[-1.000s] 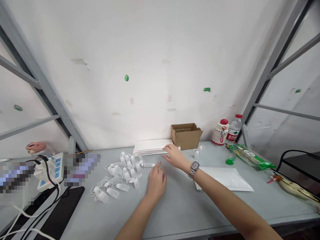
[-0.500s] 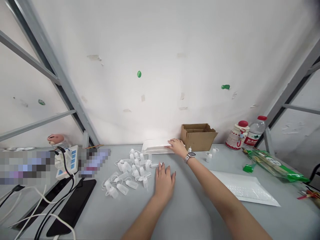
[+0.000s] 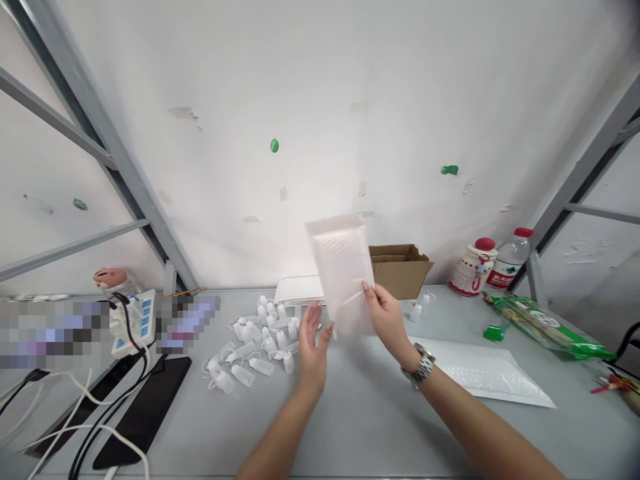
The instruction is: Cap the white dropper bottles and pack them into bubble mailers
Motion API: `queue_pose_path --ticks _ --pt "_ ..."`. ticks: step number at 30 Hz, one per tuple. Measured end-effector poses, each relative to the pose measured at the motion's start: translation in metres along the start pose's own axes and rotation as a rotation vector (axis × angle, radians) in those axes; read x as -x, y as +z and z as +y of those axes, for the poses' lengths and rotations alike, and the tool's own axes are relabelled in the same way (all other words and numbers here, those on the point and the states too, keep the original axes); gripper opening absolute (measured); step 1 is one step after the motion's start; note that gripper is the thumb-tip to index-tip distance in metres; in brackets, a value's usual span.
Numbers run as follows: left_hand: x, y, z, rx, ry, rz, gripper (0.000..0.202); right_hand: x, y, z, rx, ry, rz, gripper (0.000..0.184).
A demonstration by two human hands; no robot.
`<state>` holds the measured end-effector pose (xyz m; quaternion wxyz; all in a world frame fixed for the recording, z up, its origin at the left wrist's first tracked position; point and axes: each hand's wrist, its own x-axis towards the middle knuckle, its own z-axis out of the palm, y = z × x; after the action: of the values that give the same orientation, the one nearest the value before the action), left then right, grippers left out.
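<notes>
A white bubble mailer (image 3: 344,267) is held up above the table, its top edge against the view of the wall. My right hand (image 3: 387,320) pinches its right edge between thumb and fingers. Just left of the mailer's lower edge is my left hand (image 3: 314,350), fingers apart and holding nothing. Several small clear squeeze bottles (image 3: 245,377) with white caps lie and stand in a group left of that hand. Behind the lifted mailer a stack of white mailers (image 3: 297,291) rests against the wall, partly hidden. Another bubble mailer (image 3: 483,370) lies flat at right.
A cardboard box (image 3: 403,273) stands at the back, with two small bottles (image 3: 416,311) beside it. Further right are a red-lidded jar (image 3: 473,270), a water bottle (image 3: 511,260) and a green package (image 3: 553,330). A power strip (image 3: 137,323), cables and a black slab (image 3: 145,413) occupy the left.
My right hand has lifted a bubble mailer off the stack and brought it nearer, upright. My left hand has risen from the table and turned toward the mailer.
</notes>
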<state>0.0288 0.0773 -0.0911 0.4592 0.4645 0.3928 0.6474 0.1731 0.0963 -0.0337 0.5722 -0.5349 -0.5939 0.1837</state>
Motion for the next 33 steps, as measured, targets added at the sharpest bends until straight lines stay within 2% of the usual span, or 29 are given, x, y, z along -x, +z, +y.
queue_pose_path --ticks 2,4,5,6,7,9,11,13,15,17,20,22,24,26,28,30,33 --pt "-0.004 0.001 0.007 0.193 -0.135 0.039 0.069 0.020 -0.014 0.001 -0.002 0.123 -0.286 0.048" --pt "-0.007 0.003 0.009 0.309 -0.323 0.060 0.062 0.035 -0.027 0.011 0.014 0.235 -0.576 0.051" --pt "-0.008 0.004 0.008 0.339 -0.403 0.050 0.057 0.040 -0.033 0.018 0.014 0.284 -0.648 0.051" --pt "-0.008 0.004 0.006 0.350 -0.467 0.029 0.053 0.042 -0.040 0.027 0.015 0.321 -0.639 0.049" --pt "-0.008 0.005 0.004 0.340 -0.517 0.001 0.049 0.042 -0.048 0.037 0.028 0.336 -0.556 0.048" --pt "-0.007 0.006 -0.001 0.288 -0.588 -0.052 0.044 0.033 -0.065 0.058 0.127 0.324 -0.224 0.051" --pt "-0.005 0.005 -0.005 0.232 -0.640 -0.080 0.041 0.019 -0.081 0.077 0.352 0.291 0.084 0.058" --pt "-0.005 0.004 -0.008 0.193 -0.677 -0.108 0.041 0.005 -0.093 0.094 0.526 0.321 0.173 0.061" --pt "-0.005 0.003 -0.008 0.171 -0.703 -0.145 0.043 -0.004 -0.098 0.106 0.636 0.383 0.146 0.059" --pt "-0.005 0.002 -0.008 0.169 -0.710 -0.176 0.046 -0.007 -0.096 0.114 0.684 0.417 0.093 0.046" --pt "-0.006 0.002 -0.006 0.173 -0.703 -0.170 0.050 -0.007 -0.086 0.111 0.676 0.386 0.075 0.031" --pt "-0.006 0.002 -0.006 0.155 -0.706 -0.162 0.053 -0.007 -0.077 0.096 0.569 0.277 0.100 0.030" --pt "-0.005 0.002 -0.007 0.126 -0.698 -0.167 0.053 -0.008 -0.064 0.073 0.353 0.124 0.063 0.033" --pt "-0.004 0.003 -0.008 0.088 -0.668 -0.184 0.050 -0.008 -0.047 0.049 0.104 0.034 -0.087 0.033" --pt "-0.004 0.003 -0.009 0.034 -0.621 -0.197 0.047 -0.006 -0.029 0.032 -0.059 0.024 -0.257 0.030" --pt "-0.004 0.004 -0.011 -0.028 -0.575 -0.197 0.044 -0.002 -0.014 0.026 -0.103 0.008 -0.301 0.025" --pt "-0.006 0.004 -0.013 -0.088 -0.510 -0.208 0.042 0.007 -0.003 0.037 -0.083 -0.009 -0.266 0.021"
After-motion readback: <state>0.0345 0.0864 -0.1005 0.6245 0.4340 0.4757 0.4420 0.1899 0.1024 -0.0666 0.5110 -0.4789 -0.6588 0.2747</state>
